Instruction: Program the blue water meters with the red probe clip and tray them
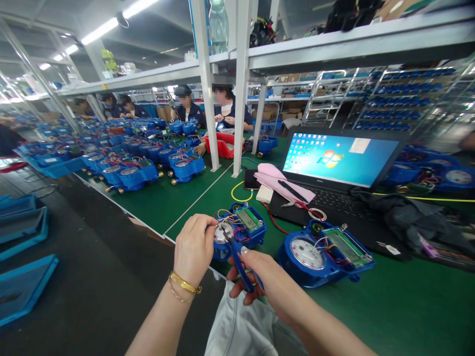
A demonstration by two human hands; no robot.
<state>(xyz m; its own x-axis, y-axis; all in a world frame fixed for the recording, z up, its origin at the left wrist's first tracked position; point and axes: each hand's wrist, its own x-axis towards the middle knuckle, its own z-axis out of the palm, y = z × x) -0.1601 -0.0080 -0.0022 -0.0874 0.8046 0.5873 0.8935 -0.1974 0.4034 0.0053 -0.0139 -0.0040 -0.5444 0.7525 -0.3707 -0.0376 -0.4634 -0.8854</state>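
My right hand (256,277) grips a pair of blue-handled cutting pliers (239,264), their jaws pointing at the dial of a blue meter (256,236). This meter has a round dial, thin coloured wires and a green circuit board with a small display. At the dial's left side, my left hand (195,242) is closed in a pinch close to the plier tips; what it pinches is too small to make out. A second blue meter (308,264) of the same build, its casing also uncovered, lies to the right of my right hand.
Behind the meters stands a laptop (334,158), with pink sheets (285,184) and a phone (251,179) beside it. Dark cloth (404,217) lies at right. Many blue meters (129,173) fill the bench's left side. Shelf posts (243,99) rise mid-bench; co-workers sit beyond.
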